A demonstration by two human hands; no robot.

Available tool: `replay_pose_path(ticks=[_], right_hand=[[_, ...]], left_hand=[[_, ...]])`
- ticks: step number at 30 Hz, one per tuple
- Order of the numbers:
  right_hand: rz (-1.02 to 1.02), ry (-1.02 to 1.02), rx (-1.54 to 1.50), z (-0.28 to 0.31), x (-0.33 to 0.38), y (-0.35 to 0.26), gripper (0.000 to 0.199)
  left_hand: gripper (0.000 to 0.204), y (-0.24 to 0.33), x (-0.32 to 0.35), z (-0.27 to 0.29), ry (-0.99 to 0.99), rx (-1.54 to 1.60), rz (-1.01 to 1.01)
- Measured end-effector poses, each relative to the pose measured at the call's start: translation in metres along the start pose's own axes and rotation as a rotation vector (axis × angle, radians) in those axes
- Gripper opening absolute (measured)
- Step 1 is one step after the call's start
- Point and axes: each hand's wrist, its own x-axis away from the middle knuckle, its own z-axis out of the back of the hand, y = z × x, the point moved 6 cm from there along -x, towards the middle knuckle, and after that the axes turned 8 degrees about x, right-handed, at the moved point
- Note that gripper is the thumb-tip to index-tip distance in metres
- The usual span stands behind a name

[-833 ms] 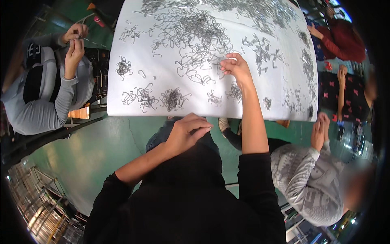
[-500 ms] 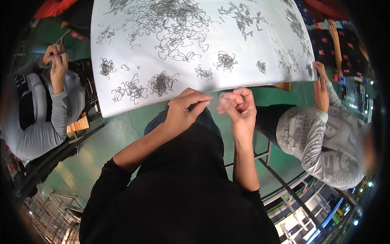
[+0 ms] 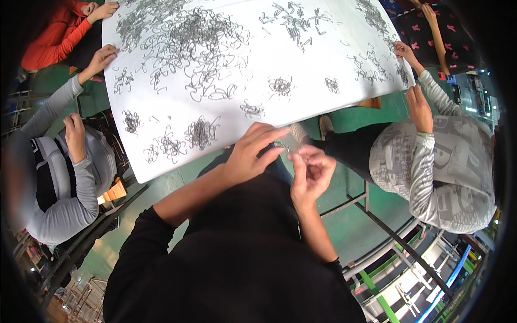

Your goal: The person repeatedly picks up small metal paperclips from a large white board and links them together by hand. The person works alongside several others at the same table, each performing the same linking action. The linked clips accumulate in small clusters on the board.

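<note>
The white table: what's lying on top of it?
The white table carries scattered dark wire pieces and small tangled clumps. The left hand covers part of its near edge, hiding whatever lies there.

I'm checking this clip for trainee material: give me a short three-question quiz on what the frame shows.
1. True or false: the person's left hand and right hand are close together at the near edge of the white table.
2. What covers much of the table? A) tangled small wire pieces B) folded cloths C) stacked cups
3. What colour is the floor under the table?

Key
1. True; the fingertips nearly meet over a small wire piece, too small to tell which hand grips it.
2. A; the wire pieces lie in one big heap and in small clumps.
3. Green.
</note>
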Motion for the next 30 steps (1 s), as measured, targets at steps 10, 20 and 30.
replay_pose_path(ticks=[10,20,30], right_hand=[[0.024,-0.128,0.140,0.027,-0.007,0.008,0.028],[-0.040,-0.002,0.204,0.046,-0.020,0.025,0.027],[-0.149,0.011,0.093,0.035,-0.011,0.036,0.026]], left_hand=[[0.020,-0.187,-0.178,-0.020,-0.192,-0.427,-0.021],[0.008,-0.221,-0.225,-0.049,-0.325,-0.606,-0.027],[0.012,-0.106,-0.098,-0.030,-0.134,0.213,0.663]])
